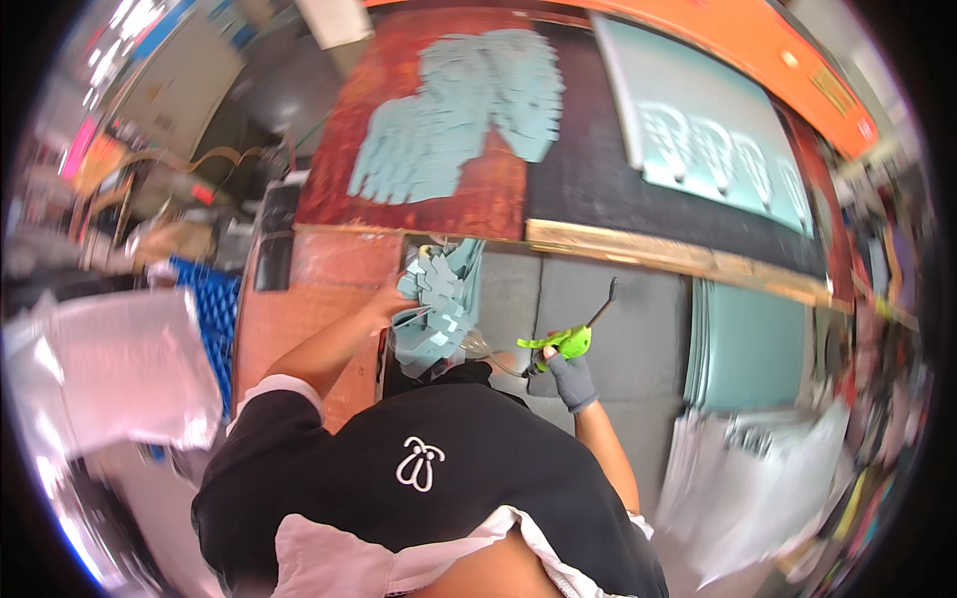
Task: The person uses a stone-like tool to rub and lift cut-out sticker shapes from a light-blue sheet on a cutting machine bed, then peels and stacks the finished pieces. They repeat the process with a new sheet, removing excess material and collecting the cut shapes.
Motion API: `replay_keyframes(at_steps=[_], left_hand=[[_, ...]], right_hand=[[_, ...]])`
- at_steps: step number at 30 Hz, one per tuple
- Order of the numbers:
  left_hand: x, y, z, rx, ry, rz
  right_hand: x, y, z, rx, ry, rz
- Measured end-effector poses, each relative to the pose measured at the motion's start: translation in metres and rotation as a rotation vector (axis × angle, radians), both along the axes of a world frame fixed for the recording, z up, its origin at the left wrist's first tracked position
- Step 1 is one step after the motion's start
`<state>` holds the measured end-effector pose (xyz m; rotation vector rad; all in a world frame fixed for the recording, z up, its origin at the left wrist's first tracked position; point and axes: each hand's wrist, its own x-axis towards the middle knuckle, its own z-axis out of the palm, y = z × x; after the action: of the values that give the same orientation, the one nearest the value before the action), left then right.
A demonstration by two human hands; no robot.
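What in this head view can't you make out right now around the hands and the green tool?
- Left hand: fingers hidden behind the pale blue cut-out stack.
- Green tool: dark nozzle tip too thin to read; the gloved right hand covers its handle.
- Stack's lower part: hidden by the person's black shirt.
- Sheets at lower right: motion-blurred.

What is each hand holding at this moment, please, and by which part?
The left hand holds a stack of pale blue cut-out pieces by its left edge; the gloved right hand holds a green tool by its handle.
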<state>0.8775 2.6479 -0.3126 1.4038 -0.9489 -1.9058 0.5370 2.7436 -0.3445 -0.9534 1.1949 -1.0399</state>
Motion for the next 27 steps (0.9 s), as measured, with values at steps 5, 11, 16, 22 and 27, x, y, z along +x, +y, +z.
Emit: replay_keyframes(at_steps=[5,11,16,22,27], left_hand=[[0.063,0.073,-0.009,-0.433,-0.449,0.328],[0.101,0.101,-0.023,-0.129,0.383,0.785],[0.103,0.086,-0.052,-0.111,0.729,0.958],[0.131,0.030,-0.065,-0.220,0.845,0.938],[0.105,-0.011,-0.053,-0.145,1.424,0.972]], right_hand=[[0.058,-0.060,0.023,0.027,-0.089,0.517],[0.164,-0.072,0.007,-0.172,0.081,1.187],[0.172,-0.096,-0.005,-0.053,0.268,0.928],[0.207,-0.132,0.065,0.093,-0.052,1.151],[0.249,-0.123,0.066,0.547,-0.444,1.024]])
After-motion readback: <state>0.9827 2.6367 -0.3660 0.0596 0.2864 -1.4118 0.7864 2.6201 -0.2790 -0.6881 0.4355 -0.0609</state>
